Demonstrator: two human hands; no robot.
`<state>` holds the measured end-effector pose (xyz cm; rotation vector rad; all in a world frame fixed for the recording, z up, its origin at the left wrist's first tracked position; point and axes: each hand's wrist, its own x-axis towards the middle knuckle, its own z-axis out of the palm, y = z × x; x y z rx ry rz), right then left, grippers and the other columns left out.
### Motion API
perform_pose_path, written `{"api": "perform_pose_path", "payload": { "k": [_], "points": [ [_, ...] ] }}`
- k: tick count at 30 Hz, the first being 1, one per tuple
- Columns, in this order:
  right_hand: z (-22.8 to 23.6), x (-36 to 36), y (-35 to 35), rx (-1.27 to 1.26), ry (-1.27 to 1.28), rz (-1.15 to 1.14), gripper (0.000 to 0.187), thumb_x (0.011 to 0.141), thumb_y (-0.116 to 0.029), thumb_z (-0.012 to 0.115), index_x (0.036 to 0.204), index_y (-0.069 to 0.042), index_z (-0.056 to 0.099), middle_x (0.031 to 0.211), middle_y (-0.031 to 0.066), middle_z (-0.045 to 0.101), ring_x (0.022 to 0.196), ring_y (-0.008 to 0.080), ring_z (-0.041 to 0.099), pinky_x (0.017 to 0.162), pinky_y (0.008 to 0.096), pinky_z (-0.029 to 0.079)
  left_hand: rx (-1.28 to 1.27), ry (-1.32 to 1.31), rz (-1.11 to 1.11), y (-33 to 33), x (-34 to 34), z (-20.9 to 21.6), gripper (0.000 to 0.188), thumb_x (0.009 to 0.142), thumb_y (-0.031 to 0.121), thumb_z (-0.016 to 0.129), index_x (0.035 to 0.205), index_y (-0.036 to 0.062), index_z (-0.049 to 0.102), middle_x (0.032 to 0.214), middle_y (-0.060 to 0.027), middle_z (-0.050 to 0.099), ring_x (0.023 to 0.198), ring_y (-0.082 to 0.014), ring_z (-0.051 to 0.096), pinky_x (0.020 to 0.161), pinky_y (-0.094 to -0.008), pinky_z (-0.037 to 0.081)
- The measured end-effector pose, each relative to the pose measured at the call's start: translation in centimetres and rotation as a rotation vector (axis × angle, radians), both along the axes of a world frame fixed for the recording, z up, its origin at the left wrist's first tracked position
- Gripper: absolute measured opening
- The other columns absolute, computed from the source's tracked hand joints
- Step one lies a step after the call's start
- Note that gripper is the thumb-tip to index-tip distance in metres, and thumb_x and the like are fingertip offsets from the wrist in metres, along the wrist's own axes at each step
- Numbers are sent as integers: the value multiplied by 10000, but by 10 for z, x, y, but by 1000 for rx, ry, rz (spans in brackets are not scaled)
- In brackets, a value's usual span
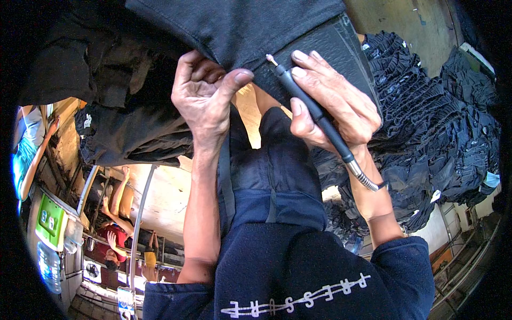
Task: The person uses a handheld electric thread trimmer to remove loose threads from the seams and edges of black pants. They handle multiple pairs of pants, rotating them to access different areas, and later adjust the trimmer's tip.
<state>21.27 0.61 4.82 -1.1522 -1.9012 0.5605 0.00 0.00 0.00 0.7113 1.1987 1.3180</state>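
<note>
A black garment (250, 26) lies over a dark flat board (330, 58) at the top middle. At its lower corner is my left hand (205, 98), fingers curled and thumb at the cloth's edge, gripping the hem. My right hand (341, 106) is closed around a black pen-shaped rotary grinder (309, 101), its thumb below and fingers along the top. The tool's small pale tip points up and left, close to the cloth's edge; whether it touches cannot be made out. From its rear end runs a coiled metal cord sleeve.
A large heap of gathered black garments (426, 106) fills the right side. More dark cloth (133, 133) hangs at the left. Beyond it, at lower left, are other people (114, 234), a green container (50, 221), and a metal pole (141, 224).
</note>
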Motion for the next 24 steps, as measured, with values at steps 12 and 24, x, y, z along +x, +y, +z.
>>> {"api": "perform_pose_path", "payload": {
  "k": [12, 24],
  "points": [
    [0, 0, -2, -19, 0, -108, 314, 795, 7, 711, 1082, 119, 771, 1041, 299, 791, 1074, 411, 796, 1015, 538, 620, 6, 14, -25, 2, 0, 2, 608, 804, 1, 956, 1283, -27, 584, 1019, -92, 727, 923, -120, 709, 823, -250, 603],
    [0, 1, -1, -21, -2, -129, 330, 792, 20, 708, 1099, 114, 781, 1055, 288, 794, 1088, 413, 791, 1029, 544, 612, -62, 36, 13, 5, 3, 3, 609, 772, -10, 977, 1241, 2, 588, 901, -2, 636, 812, -57, 603, 732, -203, 509]
  ]
}}
